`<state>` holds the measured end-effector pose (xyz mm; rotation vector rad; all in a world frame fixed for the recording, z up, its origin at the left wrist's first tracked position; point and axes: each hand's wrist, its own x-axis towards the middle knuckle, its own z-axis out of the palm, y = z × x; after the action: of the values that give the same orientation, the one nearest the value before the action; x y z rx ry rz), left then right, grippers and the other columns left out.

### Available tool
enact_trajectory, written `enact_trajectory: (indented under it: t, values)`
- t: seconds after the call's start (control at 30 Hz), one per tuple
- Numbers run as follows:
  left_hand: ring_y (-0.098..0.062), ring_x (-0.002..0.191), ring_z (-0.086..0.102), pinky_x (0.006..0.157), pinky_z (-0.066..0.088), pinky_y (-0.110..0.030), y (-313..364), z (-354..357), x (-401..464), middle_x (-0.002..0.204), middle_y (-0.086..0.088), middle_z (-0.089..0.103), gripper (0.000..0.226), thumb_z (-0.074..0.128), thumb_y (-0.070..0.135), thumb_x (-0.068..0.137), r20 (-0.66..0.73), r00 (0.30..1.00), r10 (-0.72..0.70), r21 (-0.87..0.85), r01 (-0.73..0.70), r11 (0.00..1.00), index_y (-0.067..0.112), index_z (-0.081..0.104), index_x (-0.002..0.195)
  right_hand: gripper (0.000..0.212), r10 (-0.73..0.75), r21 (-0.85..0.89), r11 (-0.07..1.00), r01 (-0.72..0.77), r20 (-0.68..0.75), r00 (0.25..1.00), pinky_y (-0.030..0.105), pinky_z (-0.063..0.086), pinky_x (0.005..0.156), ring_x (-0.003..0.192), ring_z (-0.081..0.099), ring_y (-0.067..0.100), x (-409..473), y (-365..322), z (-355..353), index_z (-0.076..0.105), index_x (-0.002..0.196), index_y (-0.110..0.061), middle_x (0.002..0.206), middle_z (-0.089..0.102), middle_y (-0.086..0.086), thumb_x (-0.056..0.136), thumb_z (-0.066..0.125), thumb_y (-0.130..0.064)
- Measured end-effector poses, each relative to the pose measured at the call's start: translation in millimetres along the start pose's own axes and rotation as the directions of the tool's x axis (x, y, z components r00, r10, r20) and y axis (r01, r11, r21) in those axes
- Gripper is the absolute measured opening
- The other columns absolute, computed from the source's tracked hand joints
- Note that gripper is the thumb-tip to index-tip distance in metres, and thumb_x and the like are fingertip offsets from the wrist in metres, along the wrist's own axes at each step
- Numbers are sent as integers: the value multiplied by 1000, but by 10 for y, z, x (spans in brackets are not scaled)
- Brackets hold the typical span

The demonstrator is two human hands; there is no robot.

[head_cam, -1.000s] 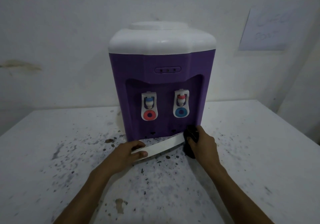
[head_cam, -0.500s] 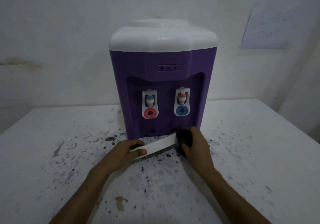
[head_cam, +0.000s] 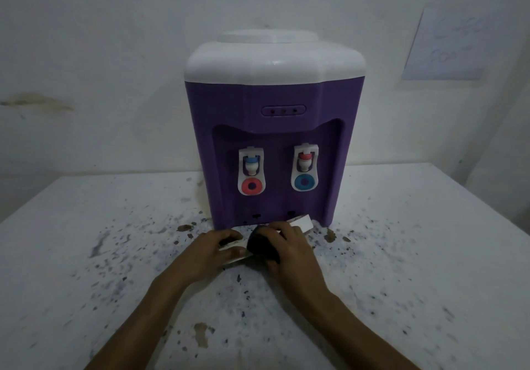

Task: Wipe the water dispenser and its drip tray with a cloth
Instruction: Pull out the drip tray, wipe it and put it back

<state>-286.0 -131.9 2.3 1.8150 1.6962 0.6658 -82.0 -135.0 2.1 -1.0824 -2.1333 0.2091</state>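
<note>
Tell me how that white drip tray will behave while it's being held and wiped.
The drip tray looks like thin, flat plastic, so probably light and stiff rather than floppy. It lies pulled out and skewed from the water dispenser, so it likely slides easily on the table. That may be why the left hand holds one end while the right hand presses the dark cloth on it.

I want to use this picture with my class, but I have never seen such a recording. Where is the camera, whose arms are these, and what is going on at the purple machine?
The camera sits on a person's head and looks down, so the arms are that person's own. The purple machine is a tabletop water dispenser on a speckled white table. In front of it lies its white drip tray, pulled out. The left hand holds one end of the tray; the right hand grips a dark cloth and presses it on the tray to wipe it.
</note>
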Motion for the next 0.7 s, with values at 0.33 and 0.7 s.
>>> enact_trajectory:
  t: [0.33, 0.7]
  values:
    - [5, 94, 57, 75, 42, -9, 55, -18, -45, 109, 14, 63, 34, 63, 41, 86, 2, 1000, 7, -25, -7, 1000, 27, 62, 117, 32, 352, 142, 931, -337, -91, 932, 17, 39, 80, 101, 56, 19, 126, 633, -258, 55, 118, -20, 113, 55, 4, 88, 60, -9]
    - [-1, 98, 57, 80, 42, -9, 88, 11, -55, 109, 14, 61, 36, 65, 37, 85, -25, 1000, 16, 25, -15, 1000, 23, 61, 118, 43, 35, 30, 999, -39, 124, 992, 13, 30, 87, 113, 39, 11, -86, -81, -44, 52, 124, -30, 128, 44, -5, 83, 65, -34]
